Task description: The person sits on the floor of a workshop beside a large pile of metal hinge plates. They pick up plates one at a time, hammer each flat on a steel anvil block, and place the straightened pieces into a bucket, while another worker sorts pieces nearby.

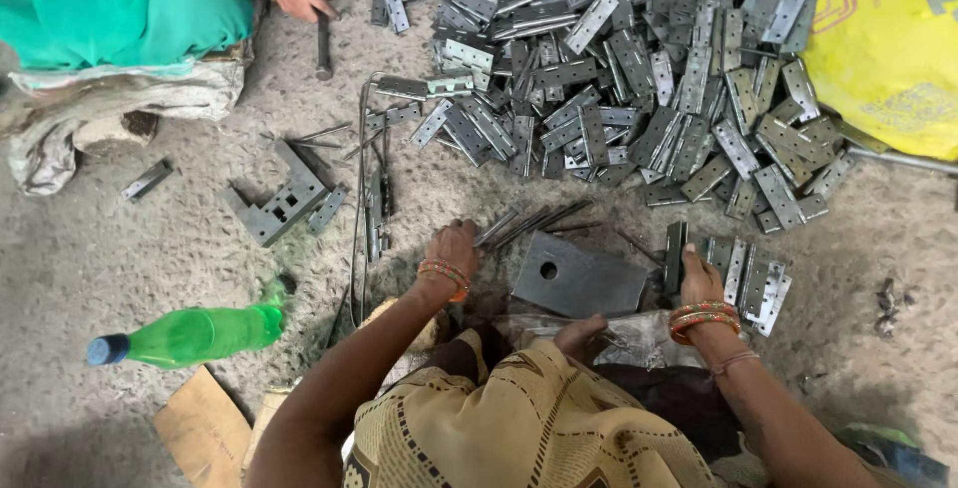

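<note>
Left hand (454, 246) closed on thin pins (529, 221), right hand (697, 273) gripping a hinge (676, 253), flat steel plate (579, 278) between as work surface.

I see soft, even daylight — no hard glare, only a dull sheen on the hinges (639, 79). Shadows pool faintly under my arms on the floor (120, 258). Focus is fairly sharp mid-frame; the edges bend and soften — wide-lens distortion.
</note>
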